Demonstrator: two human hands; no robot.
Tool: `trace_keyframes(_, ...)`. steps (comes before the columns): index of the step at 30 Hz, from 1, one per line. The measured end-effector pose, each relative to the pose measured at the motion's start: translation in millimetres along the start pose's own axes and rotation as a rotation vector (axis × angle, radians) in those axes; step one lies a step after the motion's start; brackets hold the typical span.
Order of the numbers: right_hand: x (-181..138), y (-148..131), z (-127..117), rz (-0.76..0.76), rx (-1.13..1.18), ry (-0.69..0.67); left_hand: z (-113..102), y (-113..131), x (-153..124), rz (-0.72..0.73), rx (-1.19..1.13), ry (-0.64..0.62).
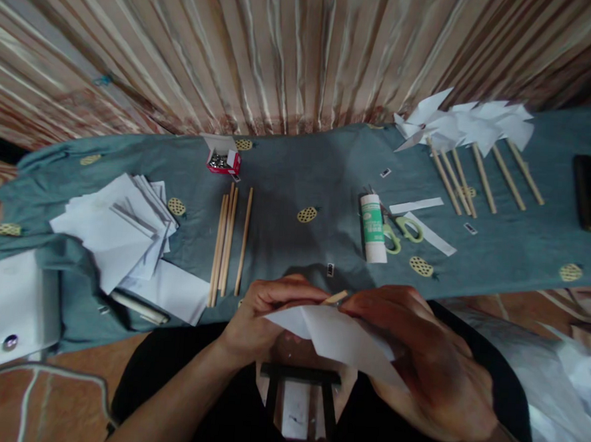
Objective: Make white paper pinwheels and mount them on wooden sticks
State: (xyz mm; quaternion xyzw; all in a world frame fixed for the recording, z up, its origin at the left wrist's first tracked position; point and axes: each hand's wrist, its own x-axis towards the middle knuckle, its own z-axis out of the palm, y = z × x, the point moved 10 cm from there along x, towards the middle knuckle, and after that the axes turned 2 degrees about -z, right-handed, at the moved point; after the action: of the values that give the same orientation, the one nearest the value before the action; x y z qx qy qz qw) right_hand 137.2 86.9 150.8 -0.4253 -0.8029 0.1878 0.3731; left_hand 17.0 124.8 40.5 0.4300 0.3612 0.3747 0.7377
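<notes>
Close to my body, a white paper pinwheel point(338, 334) is held between my two hands. The end of a wooden stick point(335, 297) pokes out just above its paper. My left hand point(270, 306) is closed around the pinwheel from the left, its thumb lying along the upper edge near the stick. From the right, my right hand point(418, 348) grips the paper, with its fingertips bent at the stick's end. Something small and shiny shows by those fingertips, too small to name. Most of the stick is hidden behind paper and fingers.
Several wooden sticks point(227, 243) lie left of centre, below a red box of metal pins point(223, 156). Paper sheets point(120, 223) are piled at left. A glue stick point(374, 229) and green-handled scissors point(402, 231) lie right of centre. Several pinwheels point(461, 128) rest at back right.
</notes>
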Motion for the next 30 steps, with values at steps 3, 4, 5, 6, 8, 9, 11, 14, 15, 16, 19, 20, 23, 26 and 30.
trace_keyframes(3, 0, 0, 1, -0.002, 0.003, -0.021, 1, 1, 0, 0.009, -0.011, -0.019)
trace_keyframes(4, -1, 1, 1, 0.000, 0.001, -0.022, 0, 0, 0, 0.003, -0.008, -0.017)
trace_keyframes(5, -1, 1, 0, 0.006, -0.001, -0.021, 0, -1, 0, -0.003, -0.004, -0.011)
trace_keyframes(6, -1, 2, 1, 0.012, -0.002, -0.018, -1, -1, 0, -0.008, 0.002, -0.007)
trace_keyframes(8, -2, 4, 2, 0.023, 0.002, -0.012, -1, 0, -1, 0.002, 0.005, -0.010)
trace_keyframes(9, -2, 4, 3, 0.022, 0.010, 0.000, 0, 1, -1, 0.012, 0.007, -0.016)
trace_keyframes(11, -4, 4, 1, 0.018, 0.028, 0.058, 1, 3, -1, 0.031, 0.025, -0.026)
trace_keyframes(14, -8, 10, -3, 0.087, 0.026, 0.157, 1, 8, -1, 0.071, 0.061, -0.039)
trace_keyframes(15, -9, 14, -3, 0.133, 0.028, 0.172, 1, 10, 0, 0.089, 0.070, -0.039)
trace_keyframes(16, -11, 20, -2, 0.182, 0.037, 0.181, 0, 12, 0, 0.099, 0.079, -0.031)
trace_keyframes(19, -14, 38, 3, 0.329, 0.128, 0.212, -5, 5, 1, 0.038, 0.107, 0.027)
trace_keyframes(20, -15, 46, 6, 0.380, 0.177, 0.223, -6, 1, 2, 0.004, 0.107, 0.053)
trace_keyframes(23, -15, 69, 20, 0.519, 0.360, 0.249, -10, -7, 3, -0.030, 0.117, 0.110)
trace_keyframes(26, -15, 88, 36, 0.597, 0.512, 0.258, -13, -11, 5, -0.014, 0.189, 0.140)
trace_keyframes(30, -16, 110, 53, 0.686, 0.633, 0.259, -17, -17, 9, -0.006, 0.224, 0.182)
